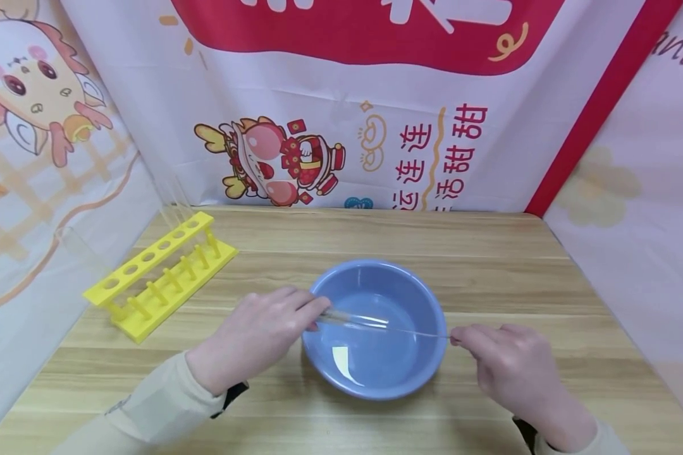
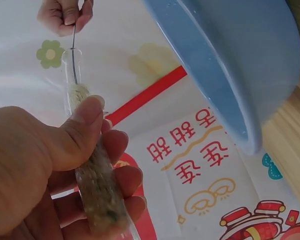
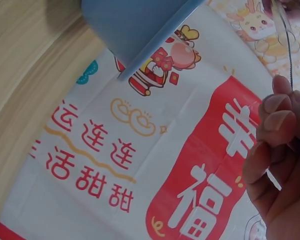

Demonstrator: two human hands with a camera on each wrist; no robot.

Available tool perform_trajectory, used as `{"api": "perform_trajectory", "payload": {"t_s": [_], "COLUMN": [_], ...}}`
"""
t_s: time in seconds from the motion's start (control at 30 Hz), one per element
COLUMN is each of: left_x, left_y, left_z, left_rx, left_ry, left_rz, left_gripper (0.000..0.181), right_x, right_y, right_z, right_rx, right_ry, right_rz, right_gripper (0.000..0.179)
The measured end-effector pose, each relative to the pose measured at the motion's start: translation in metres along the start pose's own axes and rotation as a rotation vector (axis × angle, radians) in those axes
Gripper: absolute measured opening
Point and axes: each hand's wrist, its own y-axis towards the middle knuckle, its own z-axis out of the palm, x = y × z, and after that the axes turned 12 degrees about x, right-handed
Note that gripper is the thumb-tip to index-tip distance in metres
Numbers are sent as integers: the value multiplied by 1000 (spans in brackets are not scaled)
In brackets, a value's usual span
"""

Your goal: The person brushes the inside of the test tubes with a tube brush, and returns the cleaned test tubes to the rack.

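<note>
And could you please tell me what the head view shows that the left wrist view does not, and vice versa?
Only the head view shows the yellow rack, the clear tubes in it and the beige sleeves. Only the left wrist view clearly shows the pale bristles inside the held test tube. Both show the left hand holding that tube, the right hand pinching the thin wire, and the blue basin.

Lower bristles [image 2: 101,187] — blurred inside the tube [image 2: 94,167]; basin [image 2: 260,60] — cut off in wrist views
</note>
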Motion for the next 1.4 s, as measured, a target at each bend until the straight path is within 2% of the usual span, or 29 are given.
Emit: {"api": "perform_trajectory", "payload": {"t_s": [0.27, 0.43, 0.7, 0.93, 1.17, 1.4], "left_x": [6, 8, 10, 11, 14, 14], "left_y": [-3, -4, -8, -11, -13, -14], "left_z": [1, 0, 0, 0, 0, -1], "left_rx": [-4, -6, -1, -17, -50, -48], "left_ry": [11, 19, 21, 26, 48, 39], "left_rz": [-18, -29, -43, -49, -47, -54], "left_gripper": [40, 43, 45, 42, 40, 40], "right_x": [-9, -14, -20, -23, -25, -24], "right_y": [-15, -19, -27, -33, -37, -39], "right_z": [-4, -6, -8, -13, -15, -17], "right_rx": [131, 168, 189, 225, 225, 244], "right_ry": [94, 133, 199, 239, 253, 282], "right_rz": [81, 113, 120, 158, 170, 190], "right_gripper": [40, 41, 43, 44, 46, 37]}}
